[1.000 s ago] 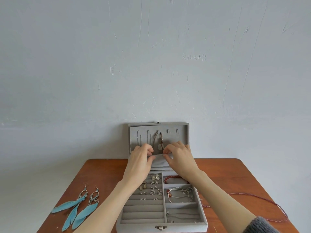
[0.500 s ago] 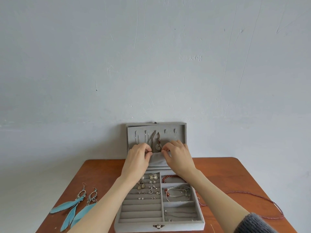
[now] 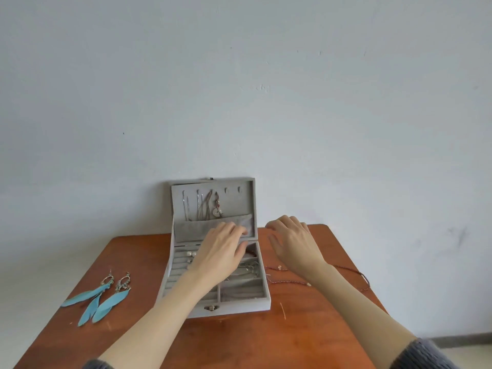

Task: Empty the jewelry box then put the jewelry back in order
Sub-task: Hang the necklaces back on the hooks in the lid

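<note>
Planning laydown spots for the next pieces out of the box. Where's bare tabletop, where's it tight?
Free: the table strip in front of the jewelry box, between the forearms; also the back-left corner, behind the feather earrings. Tight: right of the box, where the beaded necklace sprawls under the right hand; the left hand covers the box.

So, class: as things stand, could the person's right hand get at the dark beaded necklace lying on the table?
Probably yes. The right hand hovers open above bare table, right of the jewelry box; the beaded necklace lies just under its wrist, with nothing between.
</note>
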